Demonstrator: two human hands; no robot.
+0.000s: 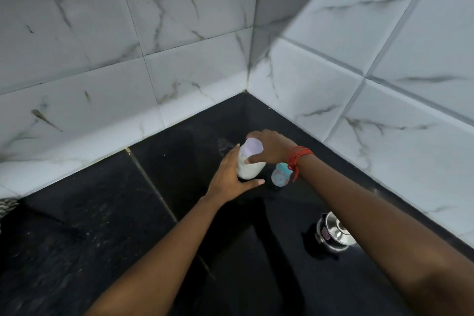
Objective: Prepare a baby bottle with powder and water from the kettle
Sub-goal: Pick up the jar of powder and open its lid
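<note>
Head cam: we had the bottle, milky white inside, tipped toward the wall corner low over the black bench, w/ our left grip curled round its lower half, thumb stretched underneath, prob. to steady it; couldn't tell if the base touched down. Our right grip pinched the pale lilac top, thumb on the side, fingers bent over the rim, we'd guess to seat or twist it. A small blue-tinted piece stood just beside, and the steel kettle sat well apart, nearer us.
</note>
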